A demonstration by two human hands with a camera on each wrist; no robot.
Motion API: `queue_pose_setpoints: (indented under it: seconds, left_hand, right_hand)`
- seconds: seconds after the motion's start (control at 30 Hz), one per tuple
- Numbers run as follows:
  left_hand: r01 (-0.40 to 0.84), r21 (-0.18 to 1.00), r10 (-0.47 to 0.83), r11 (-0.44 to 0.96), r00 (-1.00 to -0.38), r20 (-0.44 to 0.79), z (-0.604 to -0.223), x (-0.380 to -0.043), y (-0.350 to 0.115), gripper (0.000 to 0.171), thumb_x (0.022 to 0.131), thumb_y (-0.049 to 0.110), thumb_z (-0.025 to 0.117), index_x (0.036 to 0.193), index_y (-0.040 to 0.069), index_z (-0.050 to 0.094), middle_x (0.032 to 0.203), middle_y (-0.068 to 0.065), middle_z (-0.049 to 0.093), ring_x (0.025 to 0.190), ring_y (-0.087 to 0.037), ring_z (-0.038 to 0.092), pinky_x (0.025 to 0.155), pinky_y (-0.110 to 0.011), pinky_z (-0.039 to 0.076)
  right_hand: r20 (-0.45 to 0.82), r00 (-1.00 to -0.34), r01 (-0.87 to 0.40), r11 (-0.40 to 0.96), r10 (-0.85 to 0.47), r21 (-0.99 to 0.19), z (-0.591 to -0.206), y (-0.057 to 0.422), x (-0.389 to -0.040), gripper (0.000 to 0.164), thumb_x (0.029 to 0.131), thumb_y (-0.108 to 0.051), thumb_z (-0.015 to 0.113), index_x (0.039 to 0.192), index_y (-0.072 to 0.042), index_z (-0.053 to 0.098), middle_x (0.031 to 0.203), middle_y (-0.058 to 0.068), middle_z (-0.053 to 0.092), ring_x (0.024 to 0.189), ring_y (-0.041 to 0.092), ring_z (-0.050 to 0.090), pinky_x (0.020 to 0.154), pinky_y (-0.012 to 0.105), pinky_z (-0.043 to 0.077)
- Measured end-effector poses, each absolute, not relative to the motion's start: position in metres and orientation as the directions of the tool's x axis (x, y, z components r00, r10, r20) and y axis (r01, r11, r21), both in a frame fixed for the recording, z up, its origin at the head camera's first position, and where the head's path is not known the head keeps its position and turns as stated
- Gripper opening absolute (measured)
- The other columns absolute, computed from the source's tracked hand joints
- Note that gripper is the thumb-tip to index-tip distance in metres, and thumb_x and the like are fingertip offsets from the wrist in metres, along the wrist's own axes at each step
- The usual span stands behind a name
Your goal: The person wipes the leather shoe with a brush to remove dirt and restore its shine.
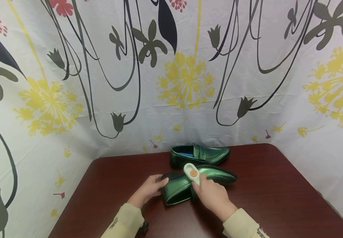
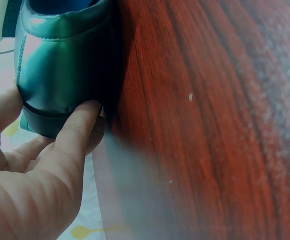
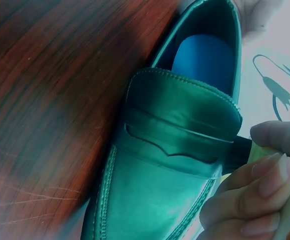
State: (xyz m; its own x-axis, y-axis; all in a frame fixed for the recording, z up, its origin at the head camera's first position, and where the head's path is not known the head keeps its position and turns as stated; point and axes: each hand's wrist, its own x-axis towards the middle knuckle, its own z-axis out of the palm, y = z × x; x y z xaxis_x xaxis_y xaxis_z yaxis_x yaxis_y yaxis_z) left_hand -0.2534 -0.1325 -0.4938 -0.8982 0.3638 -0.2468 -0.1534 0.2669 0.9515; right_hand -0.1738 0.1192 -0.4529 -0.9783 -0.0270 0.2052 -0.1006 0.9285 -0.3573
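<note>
A shiny green loafer (image 1: 178,190) lies tilted on its side on the table, its opening turned toward me. My left hand (image 1: 151,188) grips its heel; in the left wrist view the thumb and fingers close round the heel's lower edge (image 2: 50,117). My right hand (image 1: 214,196) holds a white-handled tool (image 1: 189,169) with a rounded, hollowed end and an orange disc. In the right wrist view, a dark part (image 3: 238,154) of this tool lies against the shoe's side by the strap. What that dark part is, I cannot tell.
Another green loafer (image 1: 210,154) stands upright just behind, at the table's back edge. The dark red wooden table (image 1: 123,173) has rounded far corners. White floral cloth (image 1: 147,122) hangs around its back and sides.
</note>
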Motion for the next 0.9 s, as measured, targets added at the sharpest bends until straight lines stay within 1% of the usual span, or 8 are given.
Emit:
queue_pose_setpoints:
  seconds: [0.17,0.43,0.67,0.9]
  left_hand:
    - [-0.145,0.956,0.374,0.257,-0.897,-0.237,-0.494,-0.254,-0.132,0.064,0.099,0.038,0.064,0.144,-0.004,0.047,0.143,-0.024,0.054,0.124,-0.031,0.059,0.099,-0.054,0.052]
    - [-0.148,0.954,0.367,0.259,-0.899,-0.239,-0.494,-0.254,-0.133,0.065,0.099,0.038,0.064,0.145,-0.005,0.047,0.145,-0.026,0.052,0.127,-0.033,0.057,0.099,-0.055,0.052]
    - [-0.153,0.955,0.359,0.256,-0.902,-0.241,-0.495,-0.254,-0.133,0.066,0.099,0.038,0.065,0.145,-0.005,0.046,0.146,-0.026,0.051,0.126,-0.033,0.058,0.100,-0.054,0.052]
    - [-0.147,0.954,0.353,0.261,-0.905,-0.236,-0.495,-0.253,-0.133,0.065,0.099,0.038,0.065,0.144,-0.005,0.047,0.144,-0.026,0.052,0.127,-0.033,0.058,0.098,-0.053,0.053]
  right_hand:
    - [0.223,-0.974,-0.112,0.934,-0.036,-0.338,-0.454,0.114,-0.174,0.034,0.098,-0.039,0.063,0.097,-0.006,0.053,0.060,0.007,0.055,0.045,0.022,0.048,0.040,0.038,0.035]
    - [0.247,-0.968,-0.127,0.941,-0.048,-0.315,-0.458,0.103,-0.174,0.034,0.097,-0.038,0.065,0.096,-0.006,0.053,0.059,0.008,0.056,0.044,0.023,0.051,0.039,0.040,0.036]
    - [0.229,-0.972,-0.128,0.938,-0.054,-0.321,-0.462,0.096,-0.175,0.035,0.096,-0.039,0.065,0.103,-0.005,0.057,0.064,0.009,0.061,0.048,0.024,0.054,0.042,0.041,0.039]
    - [0.260,-0.962,-0.158,0.939,-0.076,-0.307,-0.465,0.087,-0.172,0.035,0.095,-0.039,0.066,0.097,-0.006,0.056,0.060,0.008,0.058,0.045,0.025,0.053,0.040,0.041,0.038]
